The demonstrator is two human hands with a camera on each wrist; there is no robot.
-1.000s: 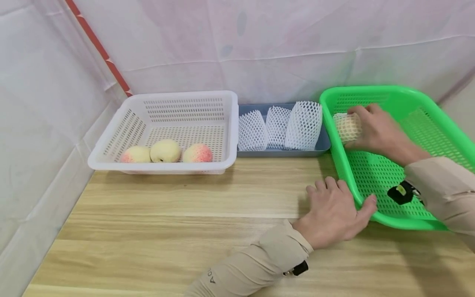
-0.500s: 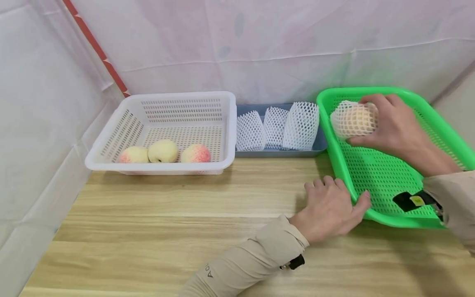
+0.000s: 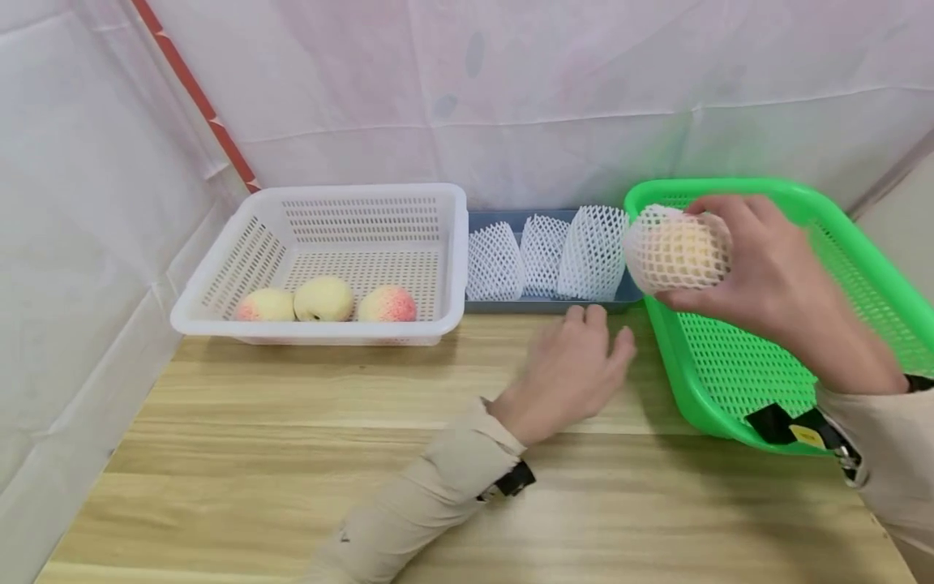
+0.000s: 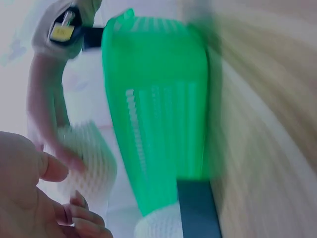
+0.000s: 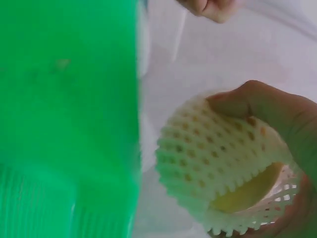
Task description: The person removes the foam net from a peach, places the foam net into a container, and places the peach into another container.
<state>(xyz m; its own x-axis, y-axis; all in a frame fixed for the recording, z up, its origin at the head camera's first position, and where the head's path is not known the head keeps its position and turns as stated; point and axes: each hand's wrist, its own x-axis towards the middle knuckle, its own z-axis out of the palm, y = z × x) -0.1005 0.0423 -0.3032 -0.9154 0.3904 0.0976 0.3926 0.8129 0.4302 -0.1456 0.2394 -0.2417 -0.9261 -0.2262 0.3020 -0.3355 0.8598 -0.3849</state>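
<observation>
My right hand (image 3: pixel 781 284) grips a pale yellow peach in a white foam net sleeve (image 3: pixel 679 250), raised over the left rim of the green basket (image 3: pixel 686 397). In the right wrist view the thumb presses on the net, and the bare yellow peach (image 5: pixel 250 191) shows through the sleeve's open end. My left hand (image 3: pixel 569 373), blurred, holds nothing; its fingers are loosely bent above the wooden table, just in front of the blue-grey tray (image 3: pixel 547 307). Three empty foam net sleeves (image 3: pixel 593 255) stand in that tray.
A white basket (image 3: pixel 317 328) at the left holds three peaches (image 3: pixel 323 300), yellow and partly pink. The tray sits between the two baskets. Pale cloth (image 3: pixel 547 105) hangs behind them, and the wooden table (image 3: pixel 292 446) stretches in front.
The right hand has lifted the netted peach up out of the green basket to its left rim. The left hand has let go of that basket's rim and moved left towards the tray.
</observation>
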